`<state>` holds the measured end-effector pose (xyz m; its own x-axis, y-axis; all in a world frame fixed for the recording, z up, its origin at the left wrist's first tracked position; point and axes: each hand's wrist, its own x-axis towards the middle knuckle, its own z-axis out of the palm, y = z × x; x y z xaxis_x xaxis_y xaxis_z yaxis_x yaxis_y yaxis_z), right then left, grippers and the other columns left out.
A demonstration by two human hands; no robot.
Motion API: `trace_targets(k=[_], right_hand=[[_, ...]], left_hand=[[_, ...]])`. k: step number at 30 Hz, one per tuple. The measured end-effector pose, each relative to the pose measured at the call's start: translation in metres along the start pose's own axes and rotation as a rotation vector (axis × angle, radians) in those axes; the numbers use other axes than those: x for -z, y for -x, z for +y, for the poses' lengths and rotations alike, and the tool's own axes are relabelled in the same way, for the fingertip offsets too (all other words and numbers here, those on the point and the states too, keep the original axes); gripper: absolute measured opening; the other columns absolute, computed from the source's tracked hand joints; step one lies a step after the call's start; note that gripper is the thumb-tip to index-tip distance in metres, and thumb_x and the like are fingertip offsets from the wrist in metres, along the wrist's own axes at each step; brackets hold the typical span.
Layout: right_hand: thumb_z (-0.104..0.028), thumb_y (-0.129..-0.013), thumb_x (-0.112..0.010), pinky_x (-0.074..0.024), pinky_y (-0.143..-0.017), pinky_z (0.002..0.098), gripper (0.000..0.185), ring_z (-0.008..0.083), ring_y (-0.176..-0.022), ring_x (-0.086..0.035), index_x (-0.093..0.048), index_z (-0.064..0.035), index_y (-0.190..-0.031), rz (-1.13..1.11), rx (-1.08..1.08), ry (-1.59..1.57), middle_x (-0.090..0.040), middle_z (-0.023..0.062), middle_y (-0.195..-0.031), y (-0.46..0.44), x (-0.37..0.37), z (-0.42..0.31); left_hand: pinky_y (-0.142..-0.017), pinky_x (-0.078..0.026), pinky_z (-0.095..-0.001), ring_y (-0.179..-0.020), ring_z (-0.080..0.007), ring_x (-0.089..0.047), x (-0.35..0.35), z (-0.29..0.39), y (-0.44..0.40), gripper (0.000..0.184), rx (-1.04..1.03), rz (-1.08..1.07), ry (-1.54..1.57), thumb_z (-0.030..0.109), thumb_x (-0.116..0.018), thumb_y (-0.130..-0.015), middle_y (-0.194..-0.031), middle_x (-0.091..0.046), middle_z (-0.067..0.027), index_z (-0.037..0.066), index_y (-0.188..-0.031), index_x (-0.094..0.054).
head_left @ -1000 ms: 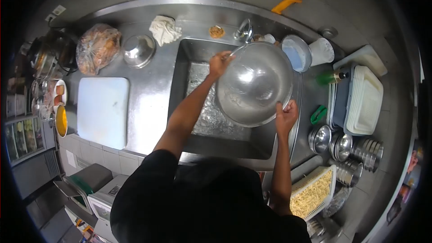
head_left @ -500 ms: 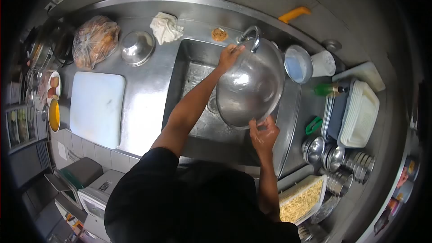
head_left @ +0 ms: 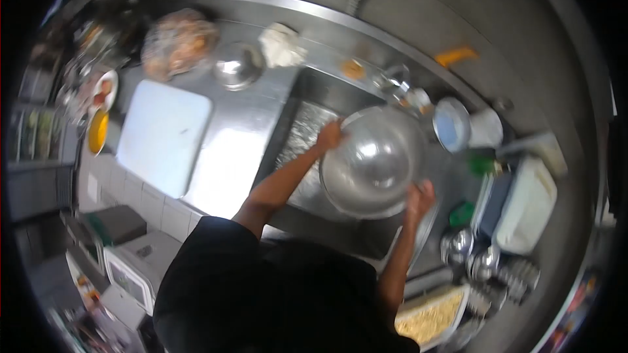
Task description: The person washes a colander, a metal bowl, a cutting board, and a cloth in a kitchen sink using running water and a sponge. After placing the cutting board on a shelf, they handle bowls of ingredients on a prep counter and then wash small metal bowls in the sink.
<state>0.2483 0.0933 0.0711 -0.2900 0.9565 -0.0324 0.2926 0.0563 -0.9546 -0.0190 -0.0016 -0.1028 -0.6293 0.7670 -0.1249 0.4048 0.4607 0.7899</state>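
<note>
A large, round stainless-steel mixing bowl [head_left: 373, 173] is held over the right side of the sink [head_left: 280, 132]. At its left rim, my left hand [head_left: 331, 135] is closed on the edge. The fingers of my right hand [head_left: 419, 201] are curled at the bowl's lower right rim. Motion blur softens both hands and the bowl. Beyond the bowl's far edge is the metal faucet [head_left: 394, 80]. Bright, rippled glints that look like water show on the sink floor left of the bowl.
Left of the sink lie a white cutting board [head_left: 163, 137], an upturned small metal bowl [head_left: 237, 67], a white cloth [head_left: 282, 44] and a plastic bag [head_left: 178, 44]. On the right stand white trays [head_left: 525, 206], metal cups [head_left: 485, 263] and a basket of noodles [head_left: 432, 317].
The bowl has come away from the faucet toward me and sits less tilted, with both hands moving along. The whole view has turned and shifted. Glints in the sink have increased.
</note>
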Motion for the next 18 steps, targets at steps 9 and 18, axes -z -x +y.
trace_targets(k=[9,18], right_hand=[[-0.016,-0.079,-0.071,-0.0457,-0.064,0.0268,0.021,0.011,-0.063,-0.05,-0.052,-0.0095,-0.075,-0.278,-0.494,-0.207,-0.054,0.0003,-0.074,-0.02,-0.07,0.135],[-0.042,-0.09,-0.055,-0.0472,-0.071,0.0349,0.034,0.0161,-0.082,-0.058,-0.059,-0.0098,-0.102,-0.545,-0.598,-0.505,-0.059,0.0039,-0.093,-0.091,-0.144,0.178]], left_hand=[[-0.062,-0.045,-0.0435,-0.071,-0.0317,-0.062,0.164,0.025,0.03,0.028,-0.079,0.2,0.309,0.018,-0.07,-0.06,-0.073,-0.06,-0.0194,0.003,-0.076,-0.053],[-0.06,-0.051,-0.0432,-0.069,-0.0348,-0.064,0.117,0.189,0.164,0.031,-0.315,0.102,0.006,0.006,-0.063,-0.064,-0.068,-0.061,-0.0179,0.004,-0.093,-0.055]])
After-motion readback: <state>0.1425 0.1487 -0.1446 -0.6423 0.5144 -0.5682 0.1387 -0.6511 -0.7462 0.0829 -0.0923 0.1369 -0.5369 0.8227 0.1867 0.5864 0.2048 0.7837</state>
